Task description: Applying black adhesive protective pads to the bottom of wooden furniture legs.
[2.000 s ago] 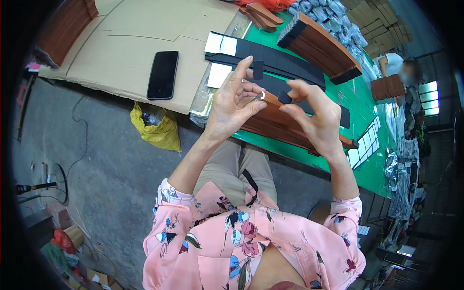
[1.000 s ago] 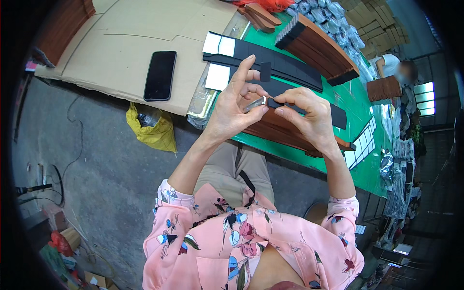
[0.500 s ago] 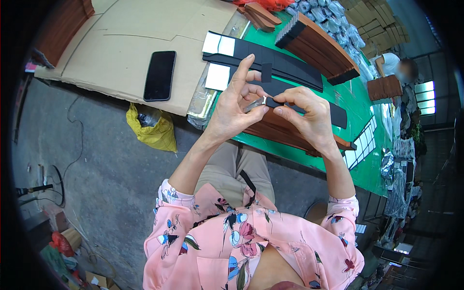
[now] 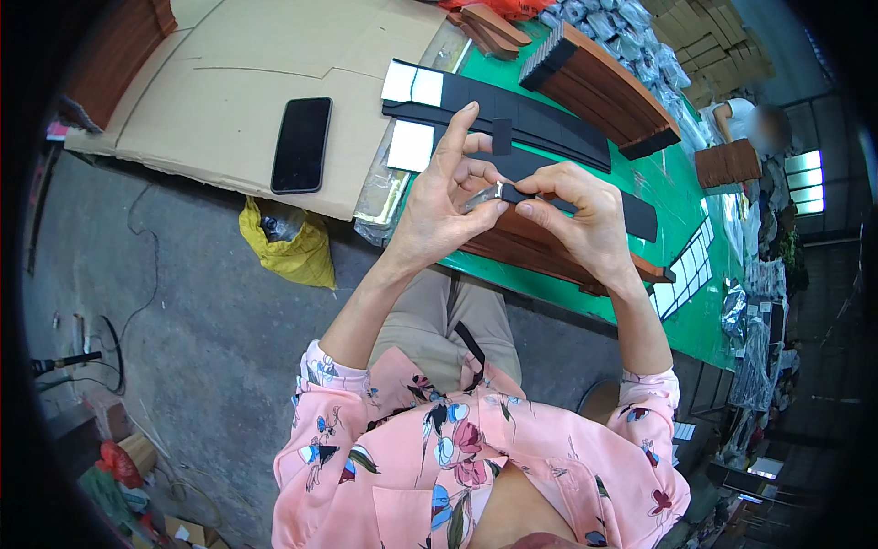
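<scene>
Above the table's near edge, both my hands meet on a small flat piece (image 4: 483,196), grey with a shiny edge and a black end. My left hand (image 4: 439,212) pinches its grey part between thumb and curled fingers, the index finger pointing up. At the black end, my right hand (image 4: 585,220) grips with thumb and fingers. What exactly the piece is, I cannot make out. A small black rectangle (image 4: 502,136) shows at a left fingertip; whether it is stuck there or held is unclear. Brown wood-look slats (image 4: 540,249) lie beneath my hands.
Long black strips (image 4: 540,119) with white sheets (image 4: 412,145) lie on the green table (image 4: 700,322). A bundle of brown slats (image 4: 604,91) stands behind. Cardboard (image 4: 229,101) bears a black phone (image 4: 302,145); a yellow sack (image 4: 288,245) sits below. A person (image 4: 741,121) is at the far right.
</scene>
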Available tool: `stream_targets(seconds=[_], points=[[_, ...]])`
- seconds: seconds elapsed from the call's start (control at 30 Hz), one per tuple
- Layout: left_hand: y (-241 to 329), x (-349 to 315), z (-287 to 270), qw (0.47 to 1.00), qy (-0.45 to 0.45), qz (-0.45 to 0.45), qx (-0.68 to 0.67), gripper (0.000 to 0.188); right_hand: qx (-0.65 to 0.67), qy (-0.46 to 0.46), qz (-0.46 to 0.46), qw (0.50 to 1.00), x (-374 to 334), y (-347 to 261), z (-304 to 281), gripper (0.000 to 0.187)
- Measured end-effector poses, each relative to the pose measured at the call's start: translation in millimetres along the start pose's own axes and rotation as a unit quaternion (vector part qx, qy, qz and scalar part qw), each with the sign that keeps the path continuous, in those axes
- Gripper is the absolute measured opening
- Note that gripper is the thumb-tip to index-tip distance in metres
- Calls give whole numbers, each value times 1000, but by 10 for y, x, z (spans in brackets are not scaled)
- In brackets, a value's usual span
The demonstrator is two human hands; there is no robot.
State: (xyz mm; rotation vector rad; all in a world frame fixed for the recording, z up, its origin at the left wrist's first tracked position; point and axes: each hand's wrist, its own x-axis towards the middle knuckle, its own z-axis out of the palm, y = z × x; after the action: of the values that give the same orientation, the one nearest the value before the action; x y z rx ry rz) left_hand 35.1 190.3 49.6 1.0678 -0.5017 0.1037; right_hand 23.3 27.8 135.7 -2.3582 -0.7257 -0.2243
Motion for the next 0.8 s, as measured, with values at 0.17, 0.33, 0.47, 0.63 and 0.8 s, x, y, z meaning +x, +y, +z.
stream_targets(seconds=[0.17,0.33,0.47,0.63,0.8], points=[[-1,-5,6,1000,-6,0,-6,85,62,-10,48,997,-19,28,14,23],[18,-5,14,1000,-11,-2,-3,84,74,-16,50,996,-82,129,-53,26],[49,-10,24,1000,-21,-5,8,85,54,7,45,997,-157,125,-60,25],[44,-13,30,999,-24,-16,-15,87,24,43,0,999,-189,116,4,21],[39,-12,26,999,-26,-16,-20,89,49,62,23,997,-217,88,34,19]])
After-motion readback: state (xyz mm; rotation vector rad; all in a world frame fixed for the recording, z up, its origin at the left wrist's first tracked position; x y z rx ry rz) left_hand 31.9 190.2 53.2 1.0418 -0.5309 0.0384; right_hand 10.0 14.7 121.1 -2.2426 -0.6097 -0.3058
